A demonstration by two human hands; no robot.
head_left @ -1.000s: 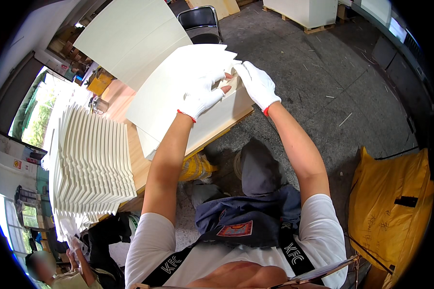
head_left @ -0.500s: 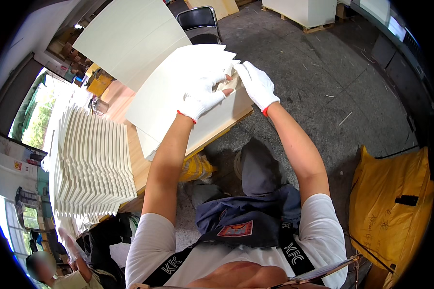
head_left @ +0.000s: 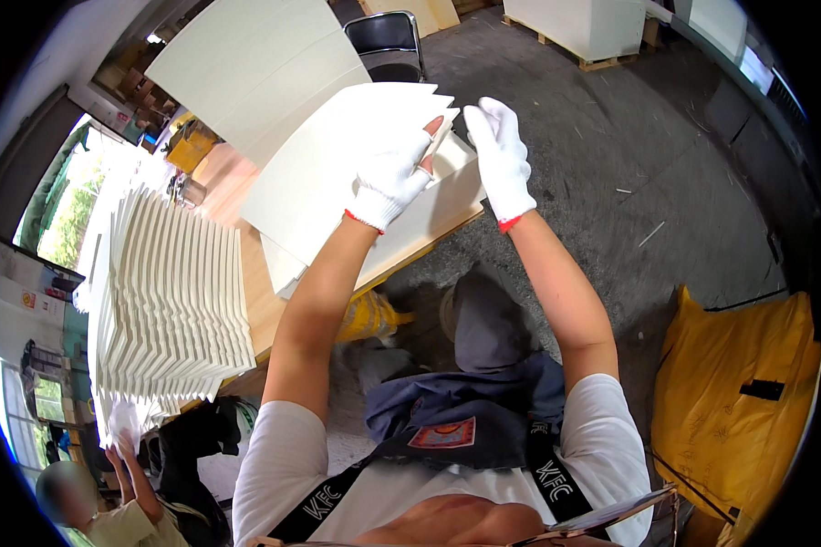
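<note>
My left hand (head_left: 392, 180), in a white knit glove with bare thumb and finger tips, lies against the right end of a stack of white card sheets (head_left: 315, 159). Its thumb and forefinger are spread apart at the sheet edges, where several pointed corners fan out; its other fingers are hard to make out. To the right, my right hand (head_left: 502, 155), also in a white glove with a red cuff, is raised beside those corners. Its fingers are stretched and slightly bent, with a gap to the sheets and nothing visible in them.
A long row of overlapping folded white sheets (head_left: 178, 301) stands on the wooden table (head_left: 263, 296) at left. Behind are a large white board (head_left: 255, 77) and a black chair (head_left: 383, 41). A yellow bag (head_left: 734, 401) is at right. Another person (head_left: 123, 510) works at lower left.
My right hand has lifted off the sheet corners and moved slightly up and right. My left hand's thumb and forefinger have spread wider. At lower left, the other person's arms have moved.
</note>
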